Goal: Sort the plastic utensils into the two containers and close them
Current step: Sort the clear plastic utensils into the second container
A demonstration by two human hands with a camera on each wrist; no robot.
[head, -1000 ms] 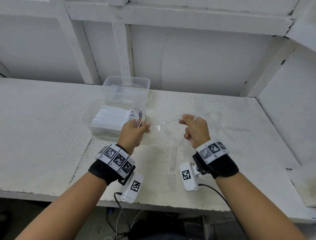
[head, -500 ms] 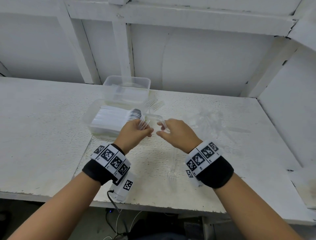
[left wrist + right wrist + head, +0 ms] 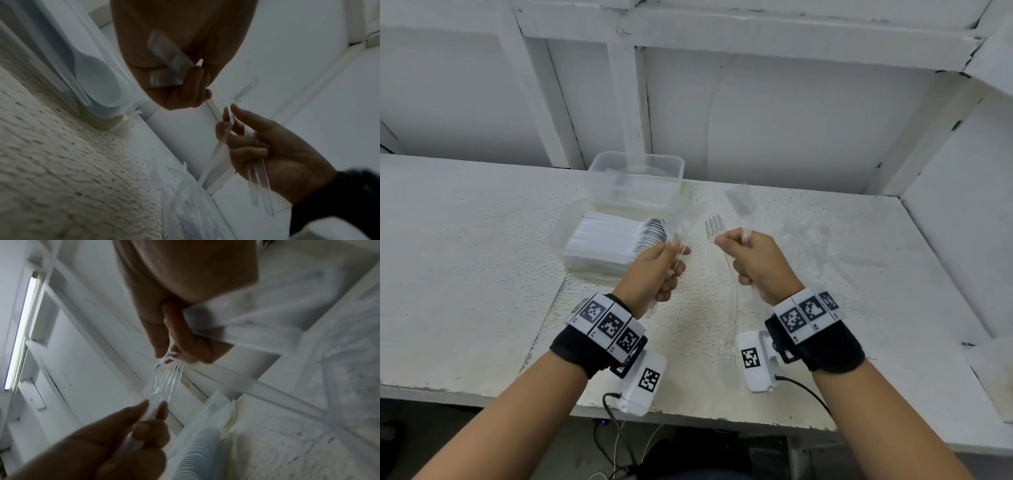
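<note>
L hand (image 3: 659,270) fingers clamped on clear fork bundle (image 3: 681,222); R hand (image 3: 755,262) fingers clamped on forks (image 3: 739,209), above counter (image 3: 465,274), near spoon container (image 3: 602,240).

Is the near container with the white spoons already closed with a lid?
No: in the head view the near container stands open, its stacked white spoons exposed, with no lid on top.

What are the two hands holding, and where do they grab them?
Both hold clear plastic forks by the handles, prongs pointing up. The left hand grips a bunch of forks; the right hand grips a few forks.
</note>
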